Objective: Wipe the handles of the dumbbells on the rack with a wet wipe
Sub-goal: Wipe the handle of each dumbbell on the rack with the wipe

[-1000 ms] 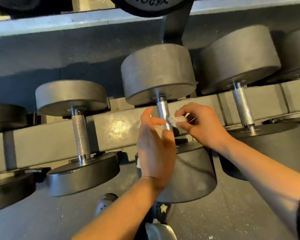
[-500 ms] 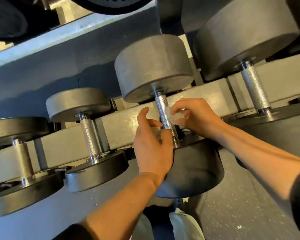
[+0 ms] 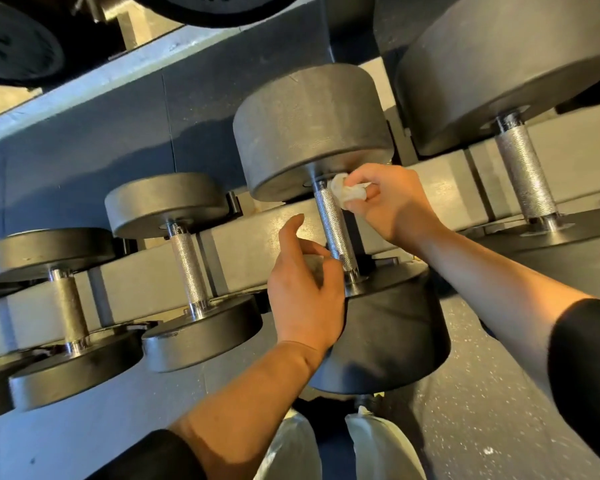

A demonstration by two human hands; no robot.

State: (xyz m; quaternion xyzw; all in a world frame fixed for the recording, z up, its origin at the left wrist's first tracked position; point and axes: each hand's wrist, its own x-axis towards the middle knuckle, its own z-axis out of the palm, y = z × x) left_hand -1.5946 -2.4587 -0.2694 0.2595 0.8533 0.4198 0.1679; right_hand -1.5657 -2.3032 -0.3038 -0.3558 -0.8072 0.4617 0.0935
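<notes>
A large black dumbbell (image 3: 312,133) lies on the rack in the middle of the head view, its knurled steel handle (image 3: 335,228) bare along most of its length. My right hand (image 3: 392,202) pinches a crumpled white wet wipe (image 3: 349,194) against the top end of that handle, just under the far weight head. My left hand (image 3: 302,289) hovers beside the lower end of the handle, fingers loosely spread and holding nothing.
Smaller dumbbells (image 3: 187,268) (image 3: 63,306) lie to the left on the grey rack rail (image 3: 253,244). A bigger dumbbell (image 3: 523,174) sits to the right. Weight plates (image 3: 14,39) hang above. Speckled floor (image 3: 482,427) and my shoes are below.
My right hand has slid the wipe up the handle from its middle to the top end. My left hand has come off the lower handle and opened slightly.
</notes>
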